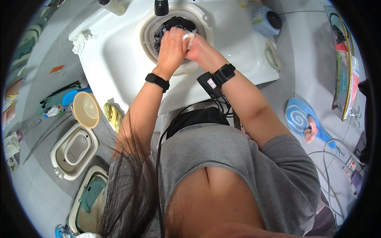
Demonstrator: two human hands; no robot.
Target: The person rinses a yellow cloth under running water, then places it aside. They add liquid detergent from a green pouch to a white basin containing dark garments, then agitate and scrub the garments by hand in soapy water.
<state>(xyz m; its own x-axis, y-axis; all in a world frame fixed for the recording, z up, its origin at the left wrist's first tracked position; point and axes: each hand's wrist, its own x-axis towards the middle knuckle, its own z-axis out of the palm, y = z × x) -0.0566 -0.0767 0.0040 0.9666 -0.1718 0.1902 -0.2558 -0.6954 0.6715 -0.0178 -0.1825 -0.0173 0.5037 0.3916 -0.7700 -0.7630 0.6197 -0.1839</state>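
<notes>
A round pale basin (143, 47) stands in the white sink (119, 53) below the black faucet (161, 7). Inside it dark fabric (175, 22) lies in sudsy water. Over the basin, my left hand (172, 46) is wet, with its back turned up and its fingers close together. My right hand (198, 49) meets it from the right and is shut on a small white cloth (189, 37) with a yellowish patch. Whether my left fingers also grip the cloth is hidden.
A blue bottle with a black cap (267, 20) stands at the sink's right rear. A crumpled white cloth (82, 41) lies on the left rim, and a yellow cloth (113, 116) hangs at the front left. Wash tubs (53, 153) are farther left. Black cables (221, 104) hang below my right wrist.
</notes>
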